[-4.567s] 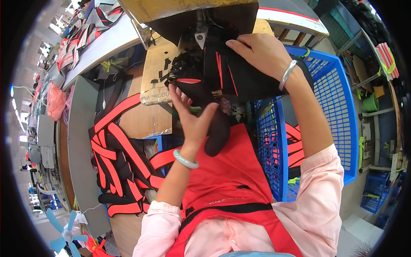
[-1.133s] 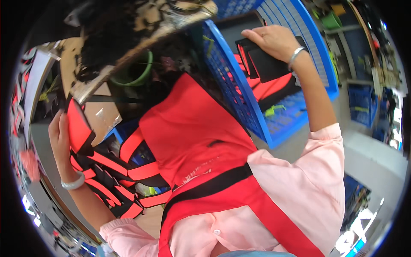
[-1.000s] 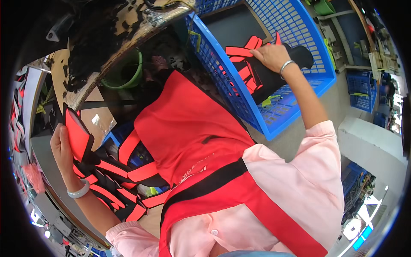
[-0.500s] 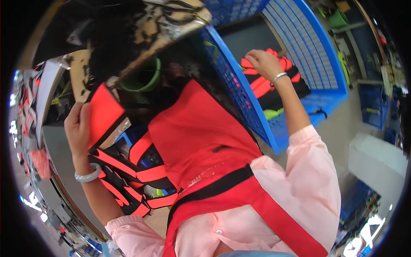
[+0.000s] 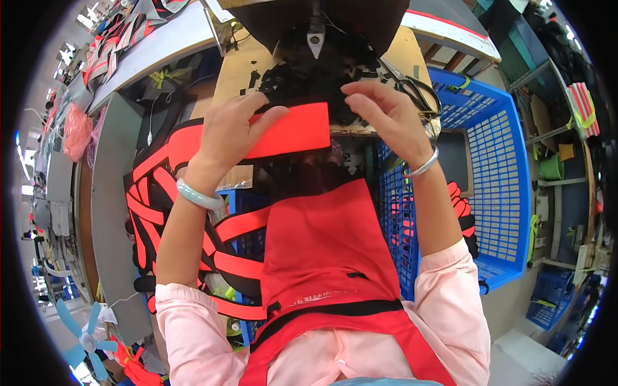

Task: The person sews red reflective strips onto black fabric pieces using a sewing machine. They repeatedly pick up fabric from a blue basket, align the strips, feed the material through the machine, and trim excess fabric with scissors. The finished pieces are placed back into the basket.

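My left hand (image 5: 233,132) grips a bright red-orange strip (image 5: 299,128) with black edging, thumb on top, at the front edge of the wooden worktop (image 5: 241,80). The strip's cut end points right, toward my right hand (image 5: 391,119). That hand is empty, its thumb and fingers slightly apart, beside a heap of black scraps (image 5: 293,80). Above the scraps hangs a pointed metal machine part (image 5: 315,42) with a hole in it. More red-orange and black strips (image 5: 151,212) are heaped to the left of my red apron (image 5: 328,238).
A blue plastic basket (image 5: 499,174) stands at the right, with folded red-orange pieces (image 5: 459,204) in it. Black-handled scissors (image 5: 415,87) lie on the worktop's right side. A grey panel (image 5: 117,212) and a light blue fan (image 5: 88,338) are at the left.
My right hand has left the basket and come over to the worktop's edge. My left hand has brought the strip in front of the machine. The view has turned toward the worktop.
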Demonstrator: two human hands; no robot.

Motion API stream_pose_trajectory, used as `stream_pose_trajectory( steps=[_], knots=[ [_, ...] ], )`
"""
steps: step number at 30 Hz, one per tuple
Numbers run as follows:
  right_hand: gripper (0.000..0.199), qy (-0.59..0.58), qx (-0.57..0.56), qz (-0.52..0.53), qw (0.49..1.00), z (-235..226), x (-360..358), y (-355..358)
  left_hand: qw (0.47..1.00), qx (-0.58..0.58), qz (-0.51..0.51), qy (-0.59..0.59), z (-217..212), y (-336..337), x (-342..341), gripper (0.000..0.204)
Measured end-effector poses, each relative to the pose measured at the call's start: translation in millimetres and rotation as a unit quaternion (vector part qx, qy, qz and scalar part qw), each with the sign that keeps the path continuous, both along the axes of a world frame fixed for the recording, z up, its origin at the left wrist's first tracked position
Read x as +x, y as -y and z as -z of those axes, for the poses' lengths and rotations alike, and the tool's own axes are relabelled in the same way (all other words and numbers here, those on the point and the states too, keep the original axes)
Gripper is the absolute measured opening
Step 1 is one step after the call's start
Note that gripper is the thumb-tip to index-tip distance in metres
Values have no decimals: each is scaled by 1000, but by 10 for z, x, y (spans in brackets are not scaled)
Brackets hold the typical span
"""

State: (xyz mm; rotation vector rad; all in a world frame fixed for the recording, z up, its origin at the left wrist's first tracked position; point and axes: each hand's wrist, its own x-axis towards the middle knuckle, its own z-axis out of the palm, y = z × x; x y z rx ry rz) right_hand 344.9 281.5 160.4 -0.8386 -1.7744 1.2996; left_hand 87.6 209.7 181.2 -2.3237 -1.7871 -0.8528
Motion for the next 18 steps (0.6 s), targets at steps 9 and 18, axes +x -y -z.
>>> stream_pose_trajectory(
  steps=[9,18],
  knots=[
    [39,170,150,171,959,49,73,-312,1000,23,-10,11,39,-53,-64,34],
    [36,584,179,165,774,332,838,-828,999,38,-9,7,57,9,-33,37]
  ],
)
